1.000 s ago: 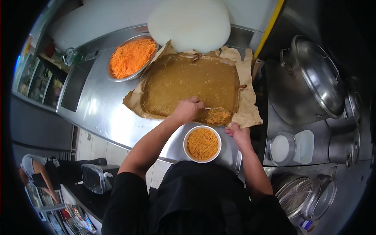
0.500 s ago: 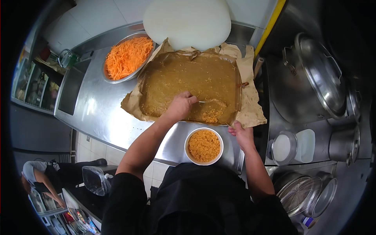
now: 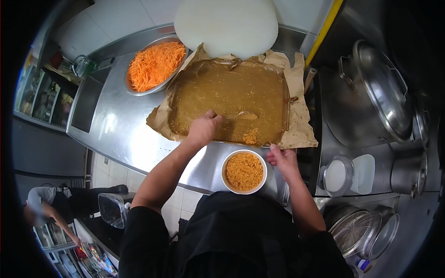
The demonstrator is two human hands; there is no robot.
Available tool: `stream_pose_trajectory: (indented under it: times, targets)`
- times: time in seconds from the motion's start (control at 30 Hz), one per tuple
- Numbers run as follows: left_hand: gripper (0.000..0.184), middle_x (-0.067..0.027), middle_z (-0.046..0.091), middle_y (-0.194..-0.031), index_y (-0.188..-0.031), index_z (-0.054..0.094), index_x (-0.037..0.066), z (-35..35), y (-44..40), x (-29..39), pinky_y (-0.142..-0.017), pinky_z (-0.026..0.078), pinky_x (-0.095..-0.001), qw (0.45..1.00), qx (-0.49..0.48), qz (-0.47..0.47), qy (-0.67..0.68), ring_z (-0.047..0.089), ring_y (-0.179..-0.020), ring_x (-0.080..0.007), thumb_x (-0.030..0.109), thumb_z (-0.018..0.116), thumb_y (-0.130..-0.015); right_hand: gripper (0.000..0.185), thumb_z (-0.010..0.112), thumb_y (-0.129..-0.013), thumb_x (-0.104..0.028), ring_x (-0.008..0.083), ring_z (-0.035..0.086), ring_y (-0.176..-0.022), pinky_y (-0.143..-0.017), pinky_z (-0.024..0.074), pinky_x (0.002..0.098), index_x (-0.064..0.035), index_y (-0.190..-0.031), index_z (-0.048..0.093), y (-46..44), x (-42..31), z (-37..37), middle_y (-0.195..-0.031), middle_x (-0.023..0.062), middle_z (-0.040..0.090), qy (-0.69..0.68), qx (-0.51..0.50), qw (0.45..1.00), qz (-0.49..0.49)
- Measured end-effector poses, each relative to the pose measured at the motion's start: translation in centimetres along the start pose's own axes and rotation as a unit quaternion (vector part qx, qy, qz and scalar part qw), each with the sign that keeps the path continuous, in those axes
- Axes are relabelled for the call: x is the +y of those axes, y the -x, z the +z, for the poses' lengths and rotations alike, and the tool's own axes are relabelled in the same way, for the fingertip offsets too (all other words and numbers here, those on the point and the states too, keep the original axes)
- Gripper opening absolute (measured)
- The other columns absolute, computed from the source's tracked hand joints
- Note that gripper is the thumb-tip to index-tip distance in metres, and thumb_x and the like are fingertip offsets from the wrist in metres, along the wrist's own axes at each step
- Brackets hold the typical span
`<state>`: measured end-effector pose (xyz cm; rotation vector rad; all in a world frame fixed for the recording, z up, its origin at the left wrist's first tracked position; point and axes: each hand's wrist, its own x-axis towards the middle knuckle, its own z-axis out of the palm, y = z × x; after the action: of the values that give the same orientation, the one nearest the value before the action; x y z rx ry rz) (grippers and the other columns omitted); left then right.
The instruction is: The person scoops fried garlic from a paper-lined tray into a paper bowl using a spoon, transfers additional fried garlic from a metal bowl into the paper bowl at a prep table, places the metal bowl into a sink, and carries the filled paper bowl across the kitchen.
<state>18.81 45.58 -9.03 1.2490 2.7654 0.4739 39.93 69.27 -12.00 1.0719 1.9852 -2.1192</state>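
Holding a spoon (image 3: 249,116) by its handle, the left hand (image 3: 202,131) is over the tray (image 3: 222,88), with its fingers curled closed. In the head view, the spoon points away from these fingers toward the right, nearly along the tray's long side (whether its tip touches the surface cannot be told). A small heap (image 3: 251,135) of orange crumbs lies inside the tray by its near edge, to the right of the left fingers and on the wearer's side of the spoon's tip. The right hand (image 3: 283,163) is nearer to that heap, at the tray's near right corner; its fingers are bent close together, but whether they pinch the brown paper (image 3: 299,127) or the rim cannot be told. A white bowl (image 3: 244,192) of the same crumbs sits between the tray and the wearer, just beside the right hand. Beyond the tray's far left corner, a steel bowl (image 3: 164,85) holds shredded carrot (image 3: 155,65).
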Motion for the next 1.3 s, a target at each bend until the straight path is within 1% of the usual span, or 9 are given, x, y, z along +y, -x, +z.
stream_pose_trajectory:
  times: [0.17, 0.27, 0.37, 0.63, 0.77, 0.87, 1.07, 1.17, 1.3]
  targets:
    - [0.02, -0.0136, 0.062, -0.096, -0.1, 0.065, 0.013, -0.4, 2.1, -0.5, -0.081, 0.053, -0.0439, 0.995, 0.0, 0.103, 0.005, 0.064, -0.093, -0.0345, 0.008, 0.053, -0.085, 0.052, 0.066, -0.092, -0.047, 0.0185, 0.068, -0.074, -0.069, 0.0541, 0.0293, 0.0052, -0.093, 0.068, -0.1, 0.1, 0.5, -0.085, 0.0132, 0.07, -0.003, -0.002, 1.0, -0.006]
    - [0.022, -0.0138, 0.062, -0.095, -0.102, 0.066, 0.013, -2.4, 2.1, -1.2, -0.08, 0.053, -0.0453, 0.998, 0.017, 0.053, 0.038, 0.065, -0.09, -0.0348, 0.008, 0.053, -0.085, 0.054, 0.066, -0.092, -0.048, 0.0186, 0.068, -0.074, -0.069, 0.0543, 0.0297, 0.006, -0.093, 0.068, 0.1, -0.3, 0.5, -0.085, 0.0139, 0.071, 0.009, -0.009, 1.0, -0.006]
    - [0.025, -0.0143, 0.063, -0.096, -0.107, 0.067, 0.015, -3.9, 2.6, -3.0, -0.079, 0.053, -0.0462, 0.998, 0.032, -0.054, -0.028, 0.066, -0.088, -0.0352, 0.009, 0.052, -0.087, 0.054, 0.066, -0.091, -0.048, 0.0185, 0.068, -0.074, -0.069, 0.0543, 0.0296, 0.0062, -0.093, 0.068, -0.2, 0.2, 0.5, -0.085, 0.0137, 0.071, 0.014, -0.009, 1.0, -0.007]
    - [0.032, -0.0197, 0.064, -0.098, -0.113, 0.068, 0.017, -6.1, 8.6, -5.3, -0.081, 0.053, -0.0472, 0.963, -0.065, -0.241, -0.098, 0.066, -0.091, -0.0372, 0.011, 0.047, -0.09, 0.053, 0.066, -0.091, -0.047, 0.018, 0.068, -0.073, -0.068, 0.0544, 0.0293, 0.0057, -0.092, 0.068, -0.4, 0.0, 0.6, -0.084, 0.0129, 0.071, 0.013, -0.001, 1.0, -0.013]
    - [0.036, -0.0192, 0.066, -0.101, -0.117, 0.069, 0.019, -5.0, 11.1, -3.8, -0.084, 0.053, -0.046, 0.978, -0.072, -0.191, -0.036, 0.067, -0.093, -0.0361, 0.01, 0.046, -0.09, 0.052, 0.067, -0.091, -0.047, 0.0172, 0.068, -0.073, -0.068, 0.0547, 0.0286, 0.0051, -0.09, 0.068, -0.5, 0.1, 0.5, -0.082, 0.0124, 0.07, 0.015, -0.001, 1.0, -0.018]
    - [0.039, -0.0194, 0.066, -0.101, -0.119, 0.068, 0.019, -4.7, 8.9, -0.5, -0.087, 0.052, -0.0465, 0.972, -0.13, -0.192, -0.045, 0.066, -0.095, -0.0364, 0.01, 0.046, -0.088, 0.05, 0.068, -0.091, -0.045, 0.0168, 0.068, -0.073, -0.068, 0.0547, 0.0281, 0.005, -0.089, 0.068, -0.6, -0.2, 0.5, -0.082, 0.0118, 0.07, 0.012, 0.005, 1.0, -0.017]
    - [0.034, -0.0251, 0.067, -0.102, -0.115, 0.066, 0.009, -3.3, 4.8, 4.7, -0.087, 0.052, -0.0461, 0.977, -0.196, -0.081, -0.029, 0.065, -0.098, -0.0368, 0.011, 0.046, -0.087, 0.042, 0.072, -0.09, -0.038, 0.013, 0.065, -0.068, -0.064, 0.0527, 0.0259, 0.0039, -0.09, 0.069, -0.9, 0.1, 0.5, -0.079, 0.008, 0.069, -0.023, -0.001, 1.0, -0.01]
    - [0.03, -0.0241, 0.066, -0.089, -0.112, 0.067, 0.009, -1.0, 4.0, 4.2, -0.08, 0.053, -0.0468, 0.99, -0.14, -0.011, -0.017, 0.065, -0.087, -0.0409, 0.008, 0.052, -0.086, 0.037, 0.07, -0.091, -0.035, 0.0125, 0.064, -0.069, -0.063, 0.0525, 0.0261, 0.0027, -0.092, 0.069, -0.3, -0.8, 0.7, -0.08, 0.0071, 0.069, -0.017, -0.012, 1.0, -0.004]
    - [0.029, -0.0235, 0.067, -0.093, -0.111, 0.069, 0.008, -1.3, 2.1, 4.6, -0.081, 0.052, -0.0462, 0.983, -0.176, 0.029, 0.03, 0.066, -0.087, -0.0395, 0.01, 0.053, -0.087, 0.036, 0.068, -0.093, -0.033, 0.0144, 0.066, -0.07, -0.063, 0.0532, 0.0276, 0.0038, -0.093, 0.068, -0.8, -0.2, 0.9, -0.083, 0.0093, 0.071, -0.012, -0.016, 1.0, 0.004]
